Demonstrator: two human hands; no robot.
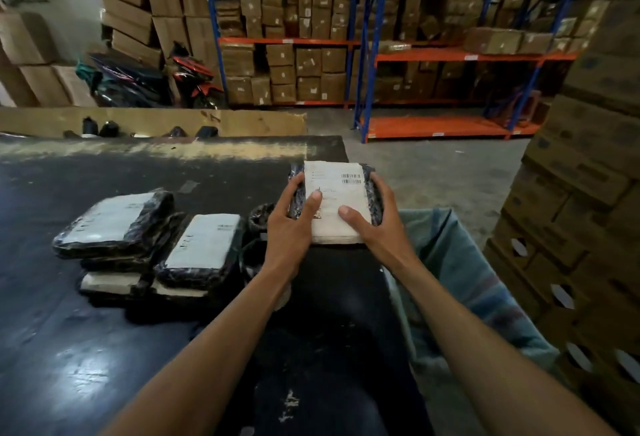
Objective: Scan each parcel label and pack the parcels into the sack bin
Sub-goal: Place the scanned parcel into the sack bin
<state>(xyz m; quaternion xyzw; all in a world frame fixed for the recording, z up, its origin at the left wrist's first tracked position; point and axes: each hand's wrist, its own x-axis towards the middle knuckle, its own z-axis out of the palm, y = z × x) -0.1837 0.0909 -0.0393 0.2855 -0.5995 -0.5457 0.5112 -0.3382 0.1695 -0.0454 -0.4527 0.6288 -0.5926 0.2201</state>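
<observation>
Above the table (104, 349), parcel (337, 207) between both hands, fingers (313, 201) grasping its sides

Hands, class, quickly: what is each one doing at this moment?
Left hand: holding the labelled parcel by its left edge, thumb on the label.
Right hand: holding the same parcel by its right edge.

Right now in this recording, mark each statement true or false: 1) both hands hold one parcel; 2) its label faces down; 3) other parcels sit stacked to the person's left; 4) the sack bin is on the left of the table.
1) True: the left hand and right hand grip the held parcel by its sides.
2) False: its label faces up, barcode visible.
3) True: the stacked parcels lie on the black table.
4) False: the sack bin is on the right.
</observation>
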